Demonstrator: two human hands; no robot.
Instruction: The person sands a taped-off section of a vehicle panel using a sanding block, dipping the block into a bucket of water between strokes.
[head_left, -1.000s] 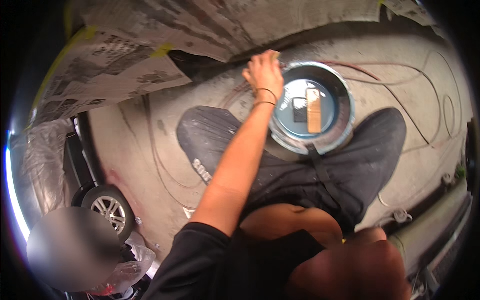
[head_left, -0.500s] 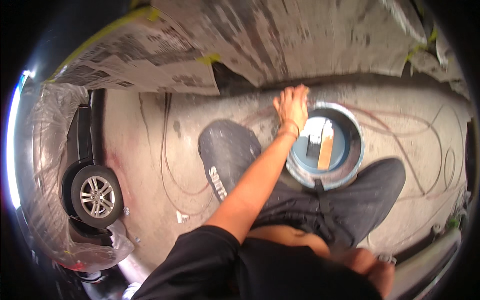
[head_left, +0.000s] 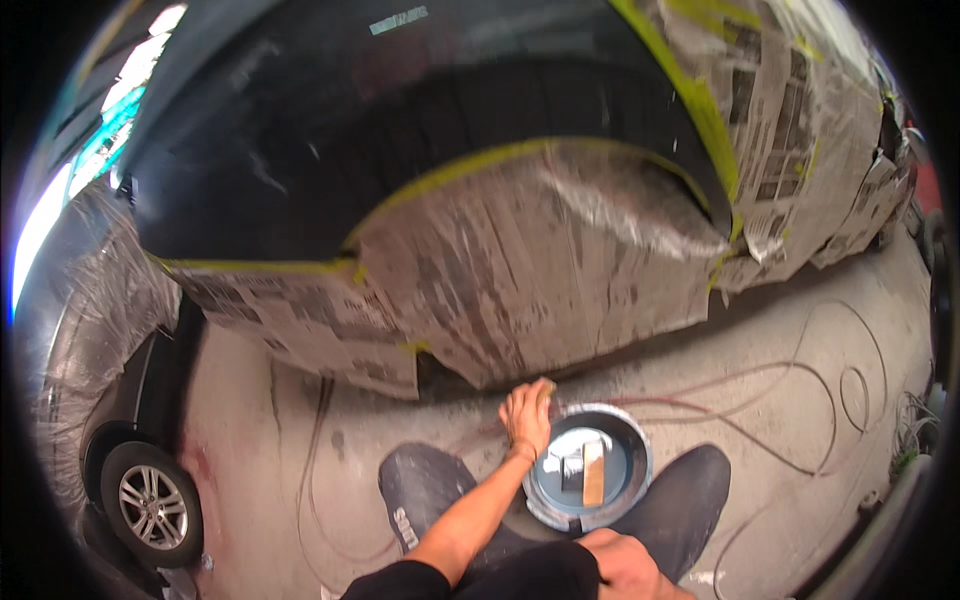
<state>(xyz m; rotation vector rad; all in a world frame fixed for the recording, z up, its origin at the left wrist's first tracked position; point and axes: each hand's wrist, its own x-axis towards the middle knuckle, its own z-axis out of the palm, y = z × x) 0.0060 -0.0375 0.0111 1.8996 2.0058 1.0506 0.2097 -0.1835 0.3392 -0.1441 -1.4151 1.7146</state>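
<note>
My left hand point(head_left: 525, 415) reaches forward past the left rim of a round bucket point(head_left: 641, 478). Its fingers are bent over a small tan piece point(head_left: 549, 388), of which only an edge shows at the fingertips; its kind is unclear. Inside the bucket, in bluish-grey water point(head_left: 620, 482), lie a flat tan block point(head_left: 593, 476) and a dark block point(head_left: 571, 474) beside it. The bucket stands on the floor between my knees. Bare skin, apparently of my right arm or hand point(head_left: 625, 565), shows at the lower edge, with its fingers not distinguishable.
Ahead is a dark car panel point(head_left: 470, 90), edged with yellow-green tape point(head_left: 470, 165) and masked with paper point(head_left: 490, 280). At left stands another car with a wheel point(head_left: 152, 508) and plastic sheeting point(head_left: 95, 290). Hoses point(head_left: 780, 370) loop over the concrete floor point(head_left: 240, 420).
The view has tilted up, bringing the dark car panel in and shifting the bucket and my hand lower. My left hand stays beside the bucket's left rim, fingers still bent.
</note>
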